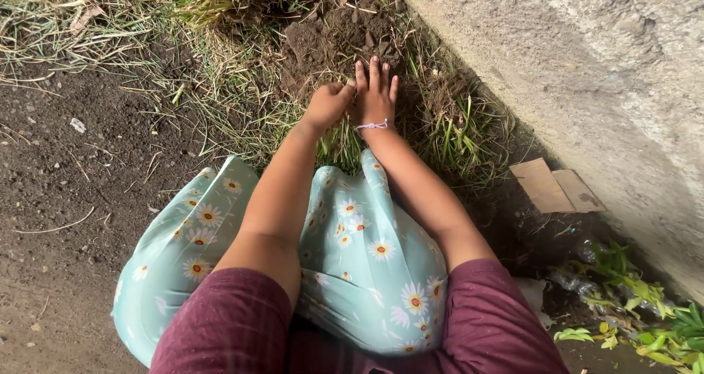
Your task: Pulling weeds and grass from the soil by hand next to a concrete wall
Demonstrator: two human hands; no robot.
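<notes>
Both hands work a grass tuft [345, 136] at the wall's [587, 88] foot: left hand [328, 104] curled shut around the blades, right hand [374, 95] flat, fingers spread on loose soil [330, 37]. Cardboard scrap [557, 187] lies right, near the wall.

From my remote seat I see bare, dark brown packed earth [66, 198] on the left, strewn with dry straw-coloured grass stalks [66, 22]. A rough grey concrete wall [587, 66] slants down the right side. A flat piece of brown cardboard [557, 187] lies at its foot, with cut green leaves [645, 323] nearby. Soft, even daylight falls everywhere.
</notes>
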